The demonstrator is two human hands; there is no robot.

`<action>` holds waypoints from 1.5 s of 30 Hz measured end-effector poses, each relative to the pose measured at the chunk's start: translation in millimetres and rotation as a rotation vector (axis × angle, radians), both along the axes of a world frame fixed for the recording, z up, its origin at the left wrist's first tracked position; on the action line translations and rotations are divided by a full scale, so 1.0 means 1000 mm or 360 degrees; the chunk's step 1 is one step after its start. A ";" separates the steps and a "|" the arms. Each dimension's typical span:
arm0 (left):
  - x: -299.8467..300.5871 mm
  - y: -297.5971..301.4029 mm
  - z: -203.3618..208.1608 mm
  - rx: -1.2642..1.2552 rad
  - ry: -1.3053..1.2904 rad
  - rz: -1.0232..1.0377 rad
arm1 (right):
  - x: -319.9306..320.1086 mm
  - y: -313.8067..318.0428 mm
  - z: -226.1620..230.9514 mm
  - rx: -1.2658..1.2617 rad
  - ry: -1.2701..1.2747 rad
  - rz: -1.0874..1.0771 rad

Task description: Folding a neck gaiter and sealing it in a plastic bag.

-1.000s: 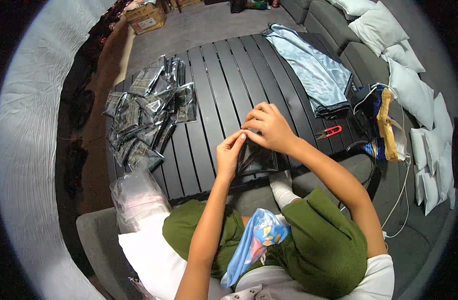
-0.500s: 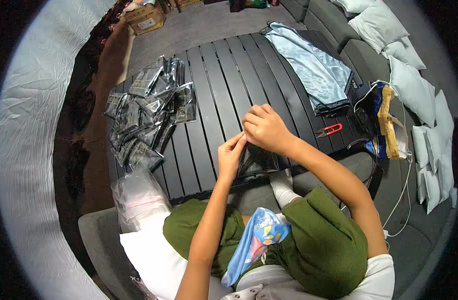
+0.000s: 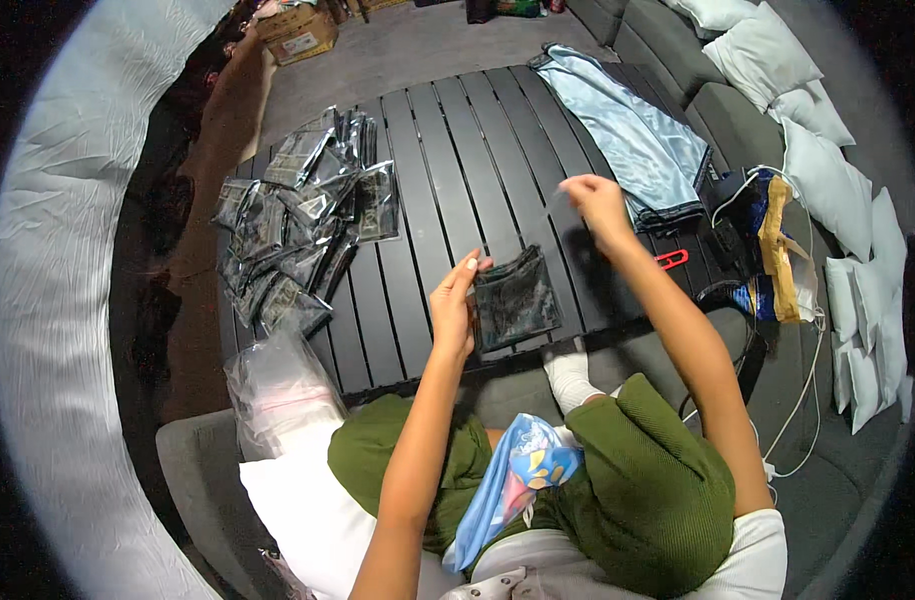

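Observation:
A clear plastic bag with dark folded cloth inside point(image 3: 520, 302) is at the near edge of the slatted table point(image 3: 448, 180). My left hand point(image 3: 456, 305) grips its left edge, thumb and fingers closed on the plastic. Up and to the right, my right hand point(image 3: 600, 208) pinches the end of a thin translucent strip point(image 3: 551, 208), which slants down toward the bag. Whether the strip is still joined to the bag I cannot tell. Red thread snips point(image 3: 672, 259) lie just right of my right forearm, partly covered by it.
Several similar packets point(image 3: 303, 215) are heaped on the table's left. Clear empty bags point(image 3: 283, 385) sit at its near left corner. Light blue satin cloth point(image 3: 623, 125) with dark edges lies at the far right. A white cable point(image 3: 808, 390) and torn blue-gold packaging point(image 3: 773, 250) are on the sofa.
My hands were together over the bag and have parted. The right hand has moved up and right with the strip, and the bag's dark contents now show fully.

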State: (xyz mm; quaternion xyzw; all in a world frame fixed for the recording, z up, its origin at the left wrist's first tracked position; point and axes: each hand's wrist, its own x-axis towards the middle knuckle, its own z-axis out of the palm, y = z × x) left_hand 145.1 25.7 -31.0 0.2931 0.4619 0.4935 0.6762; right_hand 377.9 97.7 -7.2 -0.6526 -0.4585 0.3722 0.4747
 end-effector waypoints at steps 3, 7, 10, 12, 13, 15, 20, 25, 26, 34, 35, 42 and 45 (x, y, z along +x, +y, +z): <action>0.006 0.001 0.006 -0.0154 -0.0013 0.0023 | 0.061 0.013 -0.022 0.0102 0.0771 -0.0343; 0.002 0.004 -0.007 -0.0208 -0.0113 0.0021 | 0.111 0.021 -0.016 0.0639 0.1197 -0.0563; -0.012 0.005 -0.017 -0.0233 -0.0044 0.0052 | 0.097 0.019 0.018 0.0717 0.1159 -0.0488; -0.010 0.009 -0.017 -0.0253 -0.0012 0.0076 | 0.087 0.018 0.019 0.0605 0.0950 -0.0284; -0.010 0.010 -0.016 -0.0282 0.0042 0.0080 | 0.079 0.016 0.018 0.0486 0.0748 -0.0077; -0.009 0.012 -0.011 -0.0346 0.0116 0.0084 | 0.061 0.012 0.009 0.0239 0.0308 0.0139; -0.006 0.007 -0.007 -0.0228 0.0321 0.0017 | 0.029 -0.012 -0.020 0.0469 -0.1660 0.0251; -0.013 0.011 -0.015 -0.0209 0.0343 -0.0181 | -0.002 -0.035 -0.030 0.0538 -0.1700 0.0477; -0.013 0.011 -0.014 -0.0206 0.0343 -0.0187 | -0.008 -0.036 -0.030 0.0505 -0.1700 0.0517; -0.008 0.009 -0.010 0.0172 0.0010 -0.0326 | -0.013 -0.021 -0.025 -0.0374 0.0353 0.0760; -0.007 0.007 -0.004 0.0147 0.0060 -0.0346 | -0.006 -0.019 -0.024 -0.0512 0.0413 0.0891; -0.017 0.013 -0.010 -0.0144 0.0313 -0.0224 | -0.007 -0.023 -0.042 -0.0718 0.0549 0.0748; -0.019 0.018 -0.017 -0.0149 0.0420 -0.0173 | -0.010 -0.022 -0.046 -0.0689 0.0656 0.0717</action>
